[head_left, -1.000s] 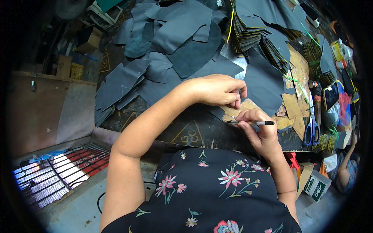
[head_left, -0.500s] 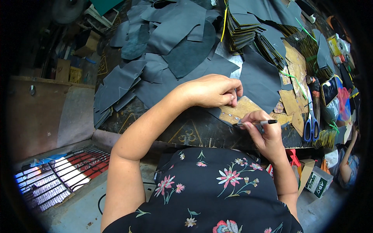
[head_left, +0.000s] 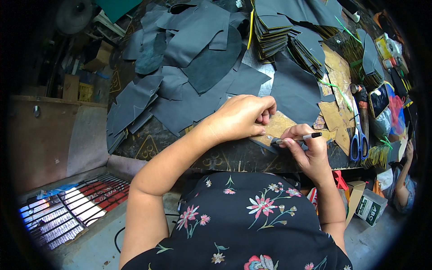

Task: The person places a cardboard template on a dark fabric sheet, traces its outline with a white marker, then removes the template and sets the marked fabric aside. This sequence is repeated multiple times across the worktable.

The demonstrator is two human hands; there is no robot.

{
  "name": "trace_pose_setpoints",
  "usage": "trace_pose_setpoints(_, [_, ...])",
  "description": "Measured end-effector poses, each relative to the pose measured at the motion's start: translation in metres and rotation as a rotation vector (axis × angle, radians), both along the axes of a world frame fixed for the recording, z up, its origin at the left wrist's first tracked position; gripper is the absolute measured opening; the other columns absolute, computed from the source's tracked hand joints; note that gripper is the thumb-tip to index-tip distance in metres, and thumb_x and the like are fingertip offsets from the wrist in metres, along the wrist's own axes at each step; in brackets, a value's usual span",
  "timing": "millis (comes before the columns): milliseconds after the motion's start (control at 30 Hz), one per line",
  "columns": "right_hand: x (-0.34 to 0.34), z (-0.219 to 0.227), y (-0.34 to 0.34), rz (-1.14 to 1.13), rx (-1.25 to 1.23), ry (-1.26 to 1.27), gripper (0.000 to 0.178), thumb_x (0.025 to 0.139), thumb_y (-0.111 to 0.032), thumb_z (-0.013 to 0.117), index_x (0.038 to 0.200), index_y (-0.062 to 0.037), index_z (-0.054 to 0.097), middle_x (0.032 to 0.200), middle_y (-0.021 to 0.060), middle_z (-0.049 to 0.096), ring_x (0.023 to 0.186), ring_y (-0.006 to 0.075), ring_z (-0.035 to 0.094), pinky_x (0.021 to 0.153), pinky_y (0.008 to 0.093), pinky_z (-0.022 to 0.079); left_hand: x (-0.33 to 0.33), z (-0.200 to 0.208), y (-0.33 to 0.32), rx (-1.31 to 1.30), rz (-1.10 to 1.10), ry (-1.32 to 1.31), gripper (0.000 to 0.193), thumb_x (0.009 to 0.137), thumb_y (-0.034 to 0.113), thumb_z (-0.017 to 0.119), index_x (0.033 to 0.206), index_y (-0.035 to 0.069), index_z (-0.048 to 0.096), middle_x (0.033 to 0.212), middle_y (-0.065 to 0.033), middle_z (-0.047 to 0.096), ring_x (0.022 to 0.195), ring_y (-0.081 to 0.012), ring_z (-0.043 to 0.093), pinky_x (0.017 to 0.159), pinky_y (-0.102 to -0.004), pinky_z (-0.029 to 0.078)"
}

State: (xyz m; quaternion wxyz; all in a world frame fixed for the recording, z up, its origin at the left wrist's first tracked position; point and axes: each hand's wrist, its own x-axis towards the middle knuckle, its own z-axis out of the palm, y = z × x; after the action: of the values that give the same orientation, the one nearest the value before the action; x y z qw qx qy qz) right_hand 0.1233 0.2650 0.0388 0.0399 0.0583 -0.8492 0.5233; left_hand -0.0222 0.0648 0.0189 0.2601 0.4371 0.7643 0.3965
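A tan pattern piece (head_left: 280, 120) with small holes lies at the near edge of the table, over dark grey leather. My left hand (head_left: 247, 116) holds it down, fingers curled and thumb on its left part; the fingertips are partly hidden. In my right hand (head_left: 311, 152) is a black-and-white pen (head_left: 299, 137), pinched between thumb and fingers. The pen lies low and slanted, its tip end close to the pattern's near edge; I cannot tell whether it touches. A large dark grey leather piece (head_left: 294, 92) reaches to the pattern's far side.
Scissors with blue handles (head_left: 358, 146) and a hammer (head_left: 360, 96) lie at right, near a phone (head_left: 379, 100). Cut leather pieces (head_left: 191, 40) cover the far left; stacked pieces (head_left: 270, 38) stand behind. Another person's arm (head_left: 405, 164) shows at far right.
My left hand has shifted toward me over the pattern, and its thumb now reaches down onto it, covering some holes. The pen has moved slightly and tilts more. The whole view has shifted a little.
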Motion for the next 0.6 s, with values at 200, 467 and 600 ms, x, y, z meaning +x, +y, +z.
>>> trace_pose_setpoints(200, [0.003,0.000,0.012,-0.105,0.111,0.050,0.011,0.093,0.002,0.071,0.099,0.0012,0.062,0.087,0.0119,0.067,0.076,0.0237,0.069,0.070,0.0330,0.054,0.004,0.001,-0.001,0.015,0.015,0.042,0.041,0.076,0.007,0.084,0.110,0.004,0.062,0.092,-0.0078,0.072,0.089,-0.0248,0.071,0.081,-0.0374,0.057])
trace_pose_setpoints(467, [0.014,-0.006,0.049,-0.275,-0.541,-0.009,0.012,0.106,-0.007,0.055,0.115,0.0000,0.058,0.106,0.0112,0.063,0.091,0.0157,0.065,0.082,0.0309,0.058,0.021,0.006,-0.024,0.009,0.247,0.425,0.059,0.071,0.023,0.091,0.119,0.007,0.061,0.116,-0.0081,0.063,0.115,-0.0294,0.059,0.100,-0.0443,0.044])
trace_pose_setpoints(600, [0.002,-0.021,0.059,-0.302,-0.607,0.037,0.006,0.106,-0.009,0.057,0.108,-0.0038,0.056,0.103,0.0095,0.061,0.090,0.0149,0.064,0.085,0.0299,0.057,0.016,0.007,-0.037,-0.048,0.261,0.494,0.062,0.067,0.029,0.094,0.117,0.008,0.063,0.116,-0.0067,0.060,0.113,-0.0288,0.055,0.095,-0.0442,0.042])
